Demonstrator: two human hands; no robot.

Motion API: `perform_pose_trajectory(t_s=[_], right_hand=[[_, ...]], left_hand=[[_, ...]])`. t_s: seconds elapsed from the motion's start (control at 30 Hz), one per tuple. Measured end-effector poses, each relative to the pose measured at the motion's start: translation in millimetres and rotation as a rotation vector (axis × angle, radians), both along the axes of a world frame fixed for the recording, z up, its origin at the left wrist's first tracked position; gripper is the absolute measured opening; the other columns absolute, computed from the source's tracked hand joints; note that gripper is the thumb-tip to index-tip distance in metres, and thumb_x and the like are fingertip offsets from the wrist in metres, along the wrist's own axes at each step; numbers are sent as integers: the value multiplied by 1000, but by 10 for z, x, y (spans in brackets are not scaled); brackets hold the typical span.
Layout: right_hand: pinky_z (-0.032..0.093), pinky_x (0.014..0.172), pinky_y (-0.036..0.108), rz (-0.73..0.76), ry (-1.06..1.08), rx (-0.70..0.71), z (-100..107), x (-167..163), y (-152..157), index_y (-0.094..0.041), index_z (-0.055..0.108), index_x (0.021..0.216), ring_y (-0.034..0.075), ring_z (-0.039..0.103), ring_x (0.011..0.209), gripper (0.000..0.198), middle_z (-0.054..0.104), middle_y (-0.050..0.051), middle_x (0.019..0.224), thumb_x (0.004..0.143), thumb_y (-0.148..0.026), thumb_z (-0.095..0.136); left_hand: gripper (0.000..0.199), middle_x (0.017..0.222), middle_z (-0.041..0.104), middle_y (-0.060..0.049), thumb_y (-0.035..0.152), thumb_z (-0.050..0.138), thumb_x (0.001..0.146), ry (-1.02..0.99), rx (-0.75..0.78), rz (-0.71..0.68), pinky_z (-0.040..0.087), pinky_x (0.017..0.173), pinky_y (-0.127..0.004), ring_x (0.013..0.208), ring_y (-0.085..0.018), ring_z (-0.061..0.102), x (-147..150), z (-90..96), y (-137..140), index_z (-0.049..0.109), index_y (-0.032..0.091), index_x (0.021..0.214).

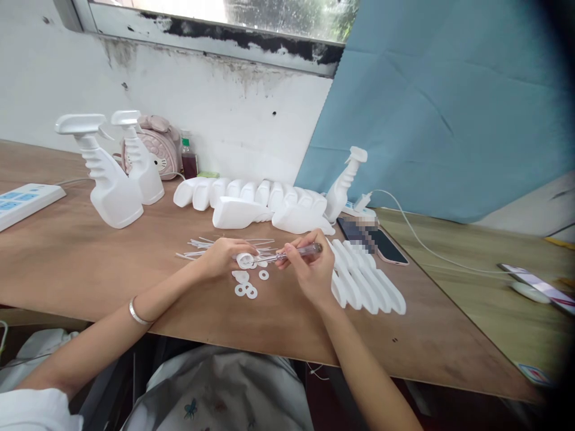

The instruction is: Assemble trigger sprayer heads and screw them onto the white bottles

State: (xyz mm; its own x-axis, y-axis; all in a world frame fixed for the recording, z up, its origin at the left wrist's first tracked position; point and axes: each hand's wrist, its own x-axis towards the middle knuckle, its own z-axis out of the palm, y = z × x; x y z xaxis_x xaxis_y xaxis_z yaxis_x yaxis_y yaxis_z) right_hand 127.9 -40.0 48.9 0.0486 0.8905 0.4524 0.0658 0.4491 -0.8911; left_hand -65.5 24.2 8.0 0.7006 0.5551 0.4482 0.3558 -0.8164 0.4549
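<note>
Saw a brown table (287,326) strewn mid-surface with thin white tubes (185,255) and flat rings (251,293), lined behind with white bottles (238,214) on their sides, set with two upright spray bottles (117,200) left and elongated white pieces (359,290) right.

Pink bag (167,149) beside green-capped bottle (189,164)

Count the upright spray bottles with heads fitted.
3: the nearer bottle at left, a second bottle just behind it, and a third bottle at right, before the blue cloth; no others show.
</note>
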Motion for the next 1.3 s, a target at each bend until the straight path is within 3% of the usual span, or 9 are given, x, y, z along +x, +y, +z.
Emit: perform_pose_trajectory(t_s=[0.13, 0.3, 0.43, 0.57, 0.7, 0.83, 0.97, 1.13, 1.3], right_hand=[[52, 48, 24, -10, -108, 7, -52, -14, -11, -22, 37, 73, 12, 61, 53, 24, 56, -4, 66, 76, -31, 58], [49, 46, 23, 39, -219, -26, -94, -11, 2, -22, 36, 73, 12, 60, 52, 24, 56, -3, 67, 77, -33, 57], [46, 46, 22, 6, -318, -15, -110, -5, 18, -22, 37, 73, 10, 58, 51, 23, 53, -4, 66, 77, -34, 55], [42, 45, 21, -47, -413, 47, -48, -22, -41, -22, 38, 72, 9, 53, 48, 20, 50, -5, 62, 78, -34, 54], [36, 48, 22, -90, -766, 93, 77, -54, -166, -21, 42, 71, 10, 49, 47, 21, 50, -4, 53, 81, -38, 49], [33, 49, 25, -152, -1145, -58, 70, -74, -165, -19, 48, 69, 17, 56, 55, 36, 58, 4, 57, 87, -47, 34], [37, 57, 28, -93, -1321, -187, -104, -84, -51, -17, 54, 75, 24, 62, 70, 37, 65, 10, 71, 88, -46, 32], [40, 64, 31, -88, -1210, -234, -206, -96, -23, -14, 52, 95, 26, 62, 79, 32, 65, 13, 83, 86, -42, 39], [43, 71, 29, 34, -709, -153, -165, -112, -43, -19, 46, 111, 18, 60, 82, 35, 64, 6, 96, 82, -38, 51]], left_hand=[[27, 106, 63, -8, 30, 57, 76, 89, 143, 86, 44, 75, -26, 91, -19, 60, -11, -61, 18, 62, 21, 101], [32, 121, 54, -5, 16, 50, 80, 279, 476, 162, 41, 74, -30, 88, -19, 55, -12, -57, 4, 58, 29, 108], [35, 126, 48, -9, 14, 48, 81, 296, 543, 211, 40, 81, -35, 93, -21, 50, 9, -37, -13, 55, 28, 112], [39, 127, 40, -15, 19, 53, 77, 178, 428, 291, 40, 86, -40, 105, -26, 45, 26, -31, -30, 52, 20, 117], [41, 122, 38, -13, 11, 48, 75, 9, 300, 382, 41, 87, -38, 108, -24, 45, 35, -27, -26, 50, 19, 116], [43, 119, 37, -13, 19, 50, 75, -142, 250, 449, 41, 88, -37, 111, -25, 43, 45, -2, -24, 47, 17, 118], [46, 117, 38, -13, 23, 52, 75, -228, 219, 472, 37, 93, -38, 113, -25, 41, 75, 56, -83, 45, 15, 120], [40, 108, 53, -9, 34, 50, 79, -305, -35, 359, 39, 89, -36, 100, -22, 50, 113, 88, -160, 46, 16, 114], [46, 104, 60, -8, 48, 44, 81, -504, -481, 220, 42, 86, -32, 98, -21, 54, 161, 33, -183, 50, 15, 112]])
